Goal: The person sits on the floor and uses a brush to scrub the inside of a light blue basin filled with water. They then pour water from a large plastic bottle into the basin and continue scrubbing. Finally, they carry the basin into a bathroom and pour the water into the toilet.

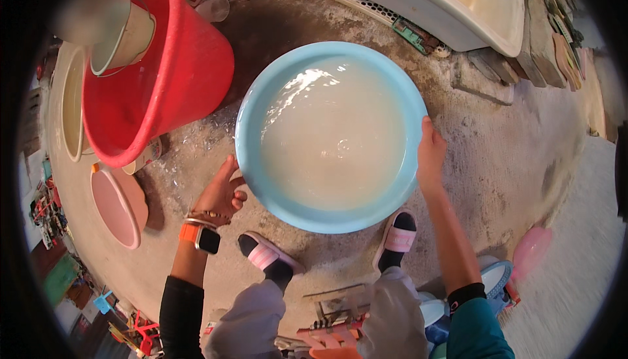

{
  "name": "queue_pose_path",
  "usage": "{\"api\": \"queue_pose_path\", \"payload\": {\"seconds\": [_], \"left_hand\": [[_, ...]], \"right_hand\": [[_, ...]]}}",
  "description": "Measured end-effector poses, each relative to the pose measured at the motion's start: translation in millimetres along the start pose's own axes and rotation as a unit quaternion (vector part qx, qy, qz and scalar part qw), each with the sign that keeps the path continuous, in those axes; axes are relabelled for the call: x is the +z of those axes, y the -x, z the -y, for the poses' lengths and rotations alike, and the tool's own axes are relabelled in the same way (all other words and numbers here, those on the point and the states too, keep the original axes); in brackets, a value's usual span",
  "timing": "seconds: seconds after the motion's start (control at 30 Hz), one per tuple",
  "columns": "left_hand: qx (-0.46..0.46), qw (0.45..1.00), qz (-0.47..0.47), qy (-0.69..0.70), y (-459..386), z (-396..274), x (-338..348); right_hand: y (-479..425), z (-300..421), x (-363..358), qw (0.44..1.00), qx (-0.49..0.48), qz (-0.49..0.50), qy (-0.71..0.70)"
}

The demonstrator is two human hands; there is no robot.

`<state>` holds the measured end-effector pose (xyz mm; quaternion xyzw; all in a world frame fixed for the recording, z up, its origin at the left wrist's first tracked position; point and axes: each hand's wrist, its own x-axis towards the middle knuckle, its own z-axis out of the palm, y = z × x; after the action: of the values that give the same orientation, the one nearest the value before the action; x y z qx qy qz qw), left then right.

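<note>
A large light-blue plastic basin (338, 221) holding cloudy water is in the middle of the head view, in front of my feet. My right hand (431, 150) grips its right rim, thumb on top and the other fingers hidden beneath or behind it. At the lower left rim is my left hand (225, 190), its thumb and index finger apart near the basin's outer wall and its other fingers curled; whether it touches cannot be told. An orange-strapped smartwatch (208, 240) and bracelets are on my left wrist.
A big red tub (201, 69) stands left, with a pale bucket (130, 40) at its mouth. Below it is a pink basin (120, 207). A white sink or tub (441, 11) lies along the top, stone slabs (539, 40) beside it. Bottles and cups are top left.
</note>
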<state>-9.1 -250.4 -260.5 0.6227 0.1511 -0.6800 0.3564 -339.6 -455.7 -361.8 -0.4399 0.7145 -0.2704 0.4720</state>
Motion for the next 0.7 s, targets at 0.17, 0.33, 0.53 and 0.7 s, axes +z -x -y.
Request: {"api": "queue_pose_path", "payload": {"seconds": [0.17, 0.33, 0.53, 0.7], "left_hand": [[-0.026, 0.999, 0.011, -0.041, 46, -23, 19], [-0.075, 0.994, 0.009, -0.082, 115, -32, 48], [-0.098, 0.982, 0.044, -0.153, 216, -55, 120], [-0.113, 0.972, 0.067, -0.194, 324, -89, 199]], "right_hand": [[42, 16, -33, 0.995, 0.062, -0.049, -0.061], [80, 50, -91, 0.988, 0.147, -0.048, -0.024], [137, 104, -193, 0.974, 0.150, -0.119, -0.121], [178, 182, -296, 0.964, 0.153, -0.170, -0.132]]}}
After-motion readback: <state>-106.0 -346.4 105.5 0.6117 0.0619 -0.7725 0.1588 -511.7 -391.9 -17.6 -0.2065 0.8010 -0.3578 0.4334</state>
